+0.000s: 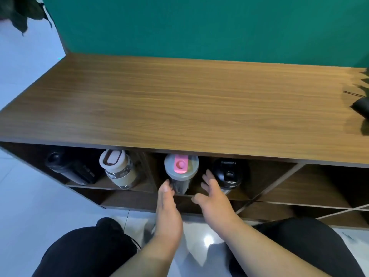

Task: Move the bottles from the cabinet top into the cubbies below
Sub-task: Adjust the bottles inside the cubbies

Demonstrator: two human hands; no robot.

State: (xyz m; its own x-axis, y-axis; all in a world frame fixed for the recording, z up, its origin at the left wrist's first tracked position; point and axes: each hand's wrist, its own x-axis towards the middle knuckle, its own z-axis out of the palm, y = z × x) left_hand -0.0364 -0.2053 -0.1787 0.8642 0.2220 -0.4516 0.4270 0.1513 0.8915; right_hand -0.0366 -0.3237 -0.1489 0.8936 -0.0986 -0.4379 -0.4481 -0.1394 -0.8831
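Note:
The wooden cabinet top [179, 100] carries no bottles in view. Several bottles stand in the upper cubbies below it: a black bottle [67, 168] at far left, a clear bottle with a cream lid [117, 168] beside it, a clear bottle with a grey lid and pink tab [180, 168] in the middle cubby, and a black-capped bottle [228, 173] to its right. My left hand [166, 208] reaches up with its fingertips touching the grey-lidded bottle's left side. My right hand [214, 198] is spread open between that bottle and the black-capped one, holding nothing.
Lower cubbies [127, 200] and diagonal-divided cubbies [299, 188] sit to the right. A dark object [361, 106] and plant leaves lie at the top's right end. A green wall stands behind. My knees in dark trousers are over a glossy tiled floor [36, 206].

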